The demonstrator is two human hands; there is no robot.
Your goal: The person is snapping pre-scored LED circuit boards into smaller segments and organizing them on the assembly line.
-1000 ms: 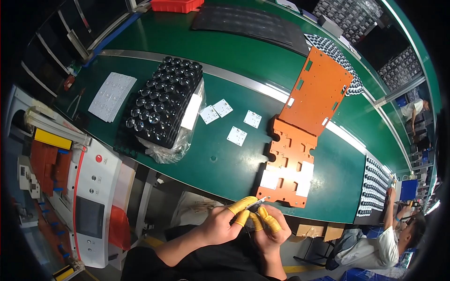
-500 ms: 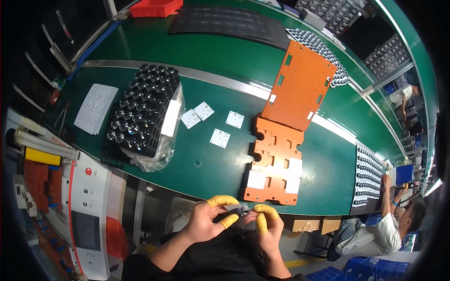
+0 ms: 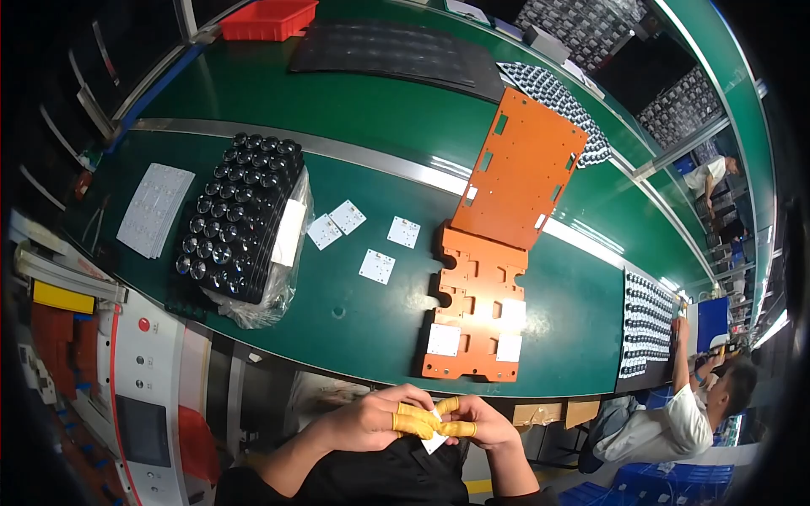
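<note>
Close to my body, below the table's front edge, both hands pinch a small white square circuit board. My left hand is closed on its left side and my right hand on its right; yellow finger cots cover some fingertips. Whether a dark part sits behind the board is hidden by the fingers. Just beyond lies an orange fixture with its orange lid plate opened away from me. Two white boards, a left one and a right one, rest in its near end.
Several loose white boards lie left of the fixture. Farther left are stacked black trays of clear lenses in plastic wrap and white board sheets. A red bin stands at the back. On the right, a person works beside a filled tray.
A white board has left the fixture's right side and one is now between my hands. The small dark part seen in my fingers earlier no longer shows. The whole view has shifted slightly.
</note>
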